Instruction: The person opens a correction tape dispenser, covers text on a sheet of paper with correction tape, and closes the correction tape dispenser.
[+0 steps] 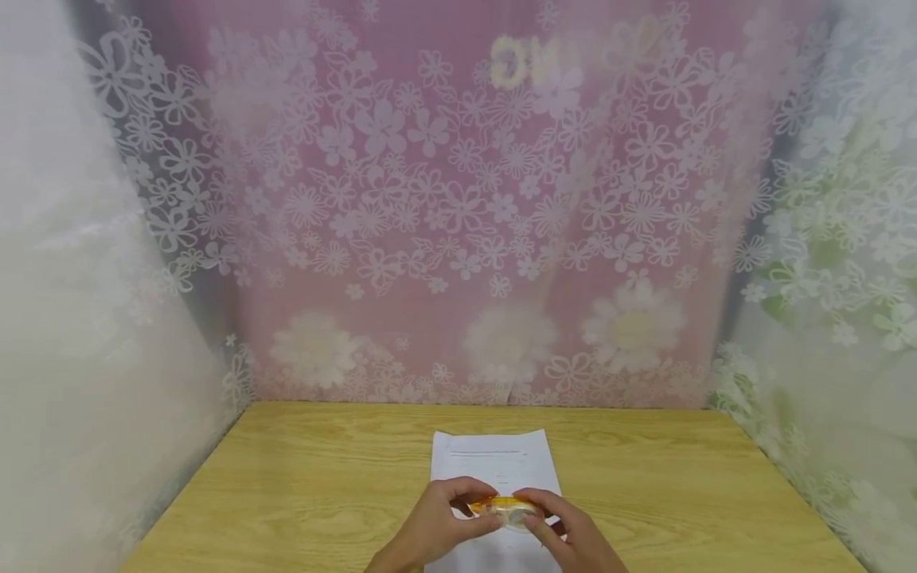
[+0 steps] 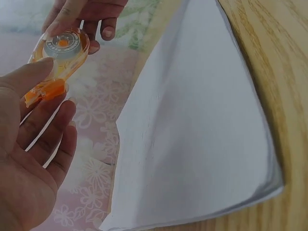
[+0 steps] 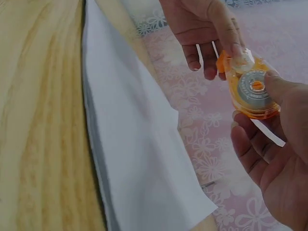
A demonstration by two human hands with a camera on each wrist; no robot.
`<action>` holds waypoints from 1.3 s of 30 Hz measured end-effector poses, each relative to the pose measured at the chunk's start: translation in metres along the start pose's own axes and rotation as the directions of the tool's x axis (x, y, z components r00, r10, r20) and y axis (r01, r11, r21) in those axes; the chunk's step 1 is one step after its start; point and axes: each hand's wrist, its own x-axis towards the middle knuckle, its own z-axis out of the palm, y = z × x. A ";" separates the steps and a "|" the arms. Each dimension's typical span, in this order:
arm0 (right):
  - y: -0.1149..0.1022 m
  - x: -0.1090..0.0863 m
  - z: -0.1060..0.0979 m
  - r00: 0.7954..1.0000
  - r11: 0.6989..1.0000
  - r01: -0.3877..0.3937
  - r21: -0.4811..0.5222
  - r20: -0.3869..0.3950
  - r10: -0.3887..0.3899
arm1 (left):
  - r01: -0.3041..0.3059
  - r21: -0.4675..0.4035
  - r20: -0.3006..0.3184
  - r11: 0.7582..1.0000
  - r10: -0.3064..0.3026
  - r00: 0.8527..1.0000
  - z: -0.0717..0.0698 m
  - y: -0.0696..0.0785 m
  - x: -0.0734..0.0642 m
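An orange, see-through correction tape dispenser is held up over the paper between both hands. Its round grey reel shows through the clear case in the right wrist view. My left hand pinches the end with the orange cap between thumb and fingers. At the rounded end, my right hand grips it, thumb on the flat face and fingers beneath. Below lies a stack of white paper, with printed lines near the top of its upper sheet.
The paper lies on a wood-grain table. A pink flowered curtain hangs behind the table's far edge. Pale sheeting hangs along the left side and the right side.
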 end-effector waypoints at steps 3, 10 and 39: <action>-0.002 0.001 -0.003 0.999 1.000 -0.022 -0.004 0.026 0.022 | -0.011 0.014 -0.016 1.000 0.011 1.000 0.003 0.001 0.000; -0.006 0.002 -0.001 0.957 0.936 -0.260 0.236 -0.067 0.283 | 0.027 -0.044 -0.150 0.999 -0.034 0.988 0.011 0.007 0.003; -0.016 0.010 -0.018 0.781 0.801 -0.333 0.499 -0.330 0.530 | 0.018 0.338 -0.093 0.941 0.014 0.996 0.015 0.011 0.001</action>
